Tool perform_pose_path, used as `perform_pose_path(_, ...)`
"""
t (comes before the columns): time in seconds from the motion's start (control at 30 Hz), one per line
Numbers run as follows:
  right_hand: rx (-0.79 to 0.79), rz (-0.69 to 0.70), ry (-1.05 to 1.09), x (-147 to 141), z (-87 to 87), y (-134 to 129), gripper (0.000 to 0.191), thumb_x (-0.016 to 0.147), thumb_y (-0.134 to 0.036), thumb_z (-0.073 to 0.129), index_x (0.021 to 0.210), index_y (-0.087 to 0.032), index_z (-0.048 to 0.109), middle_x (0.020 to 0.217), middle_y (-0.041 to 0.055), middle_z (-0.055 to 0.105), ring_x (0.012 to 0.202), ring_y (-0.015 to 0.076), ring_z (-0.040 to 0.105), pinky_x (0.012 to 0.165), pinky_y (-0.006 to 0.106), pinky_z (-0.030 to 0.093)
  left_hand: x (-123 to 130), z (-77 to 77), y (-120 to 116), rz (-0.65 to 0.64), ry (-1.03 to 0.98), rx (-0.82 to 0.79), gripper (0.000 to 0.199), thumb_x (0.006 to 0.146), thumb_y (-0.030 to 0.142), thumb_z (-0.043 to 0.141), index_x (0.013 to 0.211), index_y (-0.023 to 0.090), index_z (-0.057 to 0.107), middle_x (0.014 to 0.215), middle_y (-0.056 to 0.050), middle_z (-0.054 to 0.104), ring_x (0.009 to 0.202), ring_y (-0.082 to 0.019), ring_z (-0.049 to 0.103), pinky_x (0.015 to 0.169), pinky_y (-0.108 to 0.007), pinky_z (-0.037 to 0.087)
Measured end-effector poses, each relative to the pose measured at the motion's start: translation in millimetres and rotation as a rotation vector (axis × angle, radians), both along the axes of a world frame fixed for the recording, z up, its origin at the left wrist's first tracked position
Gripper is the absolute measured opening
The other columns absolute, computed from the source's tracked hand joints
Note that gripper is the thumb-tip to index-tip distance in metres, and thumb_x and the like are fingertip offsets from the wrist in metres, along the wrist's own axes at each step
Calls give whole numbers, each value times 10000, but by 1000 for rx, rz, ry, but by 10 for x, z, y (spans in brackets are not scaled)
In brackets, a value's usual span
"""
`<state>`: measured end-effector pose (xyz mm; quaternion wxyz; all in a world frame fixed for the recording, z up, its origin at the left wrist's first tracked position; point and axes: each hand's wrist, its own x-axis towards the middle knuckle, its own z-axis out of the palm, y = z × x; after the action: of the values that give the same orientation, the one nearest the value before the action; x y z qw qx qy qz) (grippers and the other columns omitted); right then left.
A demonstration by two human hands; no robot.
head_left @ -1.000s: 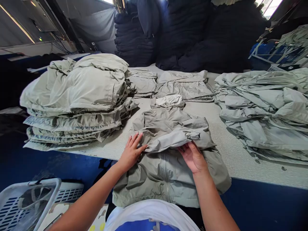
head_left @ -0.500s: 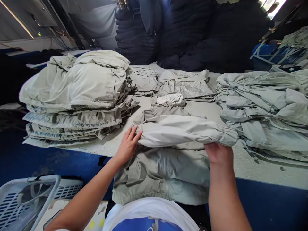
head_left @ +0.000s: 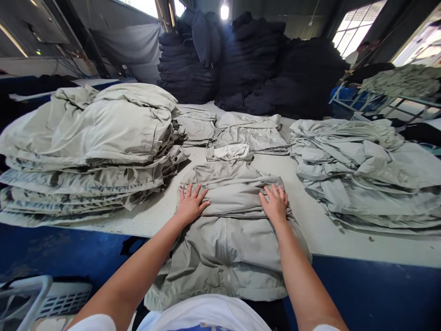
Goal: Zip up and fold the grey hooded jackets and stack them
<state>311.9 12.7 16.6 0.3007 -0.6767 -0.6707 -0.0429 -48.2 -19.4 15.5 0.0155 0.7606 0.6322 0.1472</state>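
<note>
A light grey-beige zip jacket [head_left: 251, 243] lies in front of me, its collar end pointing away and its hem hanging over the table's near edge. Its sleeves are folded across the body in a band. My left hand [head_left: 191, 204] rests on the left end of that band, fingers spread. On the right end lies my right hand [head_left: 275, 202], palm down with the fingers stretched out. Neither hand grips the cloth. The zip runs down the middle of the lower part.
A tall stack of similar jackets [head_left: 124, 128] stands on the left, and a looser heap [head_left: 365, 179] on the right. Folded garments [head_left: 251, 131] lie behind on the white table [head_left: 347, 243]. Dark piles [head_left: 251, 64] rise at the back. A white basket [head_left: 65, 296] sits low at left.
My right hand has let go of the raised sleeve, which now lies folded across the jacket, and rests on top. My left hand has flattened out. The head view has tilted up.
</note>
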Motion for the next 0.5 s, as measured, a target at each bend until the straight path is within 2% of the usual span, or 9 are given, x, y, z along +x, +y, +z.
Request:
perform_pose_path(0.07,-70,-43,-23,46,-171,60,483,992,-434,513,1355,-202,732,1561,140,585,1505,385,399,1241,620,308,46,-126,35,24,44,-17,621,1044,554,500,1618,316,481,1719,-89,402,1617,-444,244,1266,-737,184)
perform_pose_path(0.2,-27,-70,-31,153,-358,98,553,1026,-460,444,1460,-182,645,1598,140,542,1514,349,397,1239,530,343,9,-262,39,16,57,23,625,1047,561,469,1619,310,480,1711,-68,418,1617,-425,257,1276,-712,202)
perform_pose_path(0.33,-66,-133,-1,164,-365,114,703,1018,-494,468,1612,-120,433,1655,222,436,1486,351,436,1207,500,372,-82,-347,98,53,-44,54,635,1060,516,438,1641,259,439,1721,-101,395,1603,-389,312,1283,-646,252)
perform_pose_path(0.43,-173,-165,8,154,-301,134,746,1007,-437,500,1663,-131,322,1694,223,367,1490,354,433,1192,482,377,-141,-388,222,141,-137,70,675,1062,464,420,1653,140,381,1732,-187,345,1597,-345,338,1284,-535,304)
perform_pose_path(0.5,-253,-172,10,159,-224,148,770,1000,-391,515,1685,-141,265,1712,212,335,1501,348,420,1188,465,378,-166,-364,322,193,-149,33,740,1029,478,496,1643,89,362,1721,-239,337,1593,-365,340,1277,-515,311)
